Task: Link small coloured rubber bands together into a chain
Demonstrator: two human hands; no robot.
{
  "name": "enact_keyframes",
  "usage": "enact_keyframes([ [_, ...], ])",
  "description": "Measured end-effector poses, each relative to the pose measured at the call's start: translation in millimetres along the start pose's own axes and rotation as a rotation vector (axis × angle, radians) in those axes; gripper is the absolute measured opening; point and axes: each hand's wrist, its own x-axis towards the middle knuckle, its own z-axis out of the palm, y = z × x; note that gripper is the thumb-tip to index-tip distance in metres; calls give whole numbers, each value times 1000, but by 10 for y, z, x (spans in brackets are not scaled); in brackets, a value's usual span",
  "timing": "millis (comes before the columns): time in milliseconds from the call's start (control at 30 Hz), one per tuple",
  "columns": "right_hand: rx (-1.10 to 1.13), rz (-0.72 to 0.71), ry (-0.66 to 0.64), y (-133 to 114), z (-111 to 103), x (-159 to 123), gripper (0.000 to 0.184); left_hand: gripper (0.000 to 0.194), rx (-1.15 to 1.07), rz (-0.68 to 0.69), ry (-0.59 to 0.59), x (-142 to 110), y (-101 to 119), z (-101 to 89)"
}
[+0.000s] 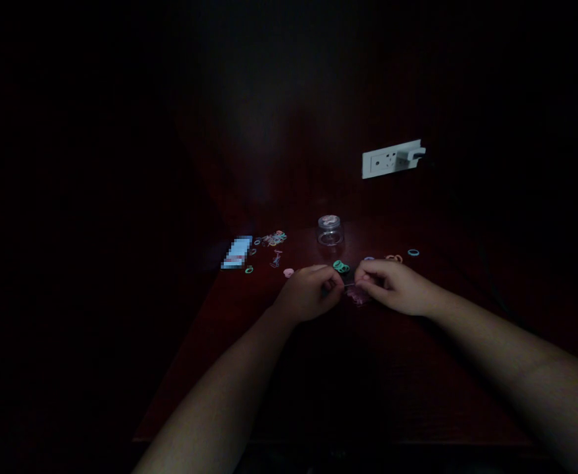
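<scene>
My left hand point(313, 289) and my right hand point(390, 283) face each other over the table, each with its fingers pinched. A thin pale strand point(349, 285) runs between their fingertips; its kind is too small to make out. Just below it lies a purplish-pink clump point(359, 296), partly covered by my right hand. Behind the fingers is a small pile of green ring-shaped bands point(341, 266). A pink band bundle point(288, 272) lies by my left hand, and orange bands point(394, 259) show past my right knuckles.
A clear lidded jar point(330, 232) stands toward the back of the dark red table point(200, 368). Left of it lie a heap of mixed coloured bands point(274, 238) and a lit phone point(237, 252). A blue band point(413, 253) lies to the right. A wall socket point(382, 161) holds a plug.
</scene>
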Motion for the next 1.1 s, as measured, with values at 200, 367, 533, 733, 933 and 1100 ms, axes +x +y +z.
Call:
enact_keyframes([
  [200, -2, 21, 17, 1, -30, -9, 18, 5, -4, 8, 6, -18, -43, -17],
  [367, 6, 20, 8, 19, -8, -10, 18, 8, 0, 0, 23, -24, -11, -13],
  [533, 32, 20, -24, 47, 31, -6, 18, 17, 15, 3, -2, -8, 30, 7],
  [733, 70, 35, -41, 32, 38, -4, 17, 4, 25, -2, 2, 9, 13, -2],
  [933, 83, 40, -46, 9, 41, 2, 16, 3, -1, -4, 9, 1, 13, -7],
  [1100, 113, 36, -63, 37, 60, -2, 16, 3, -9, -4, 14, 1, 7, -1],
])
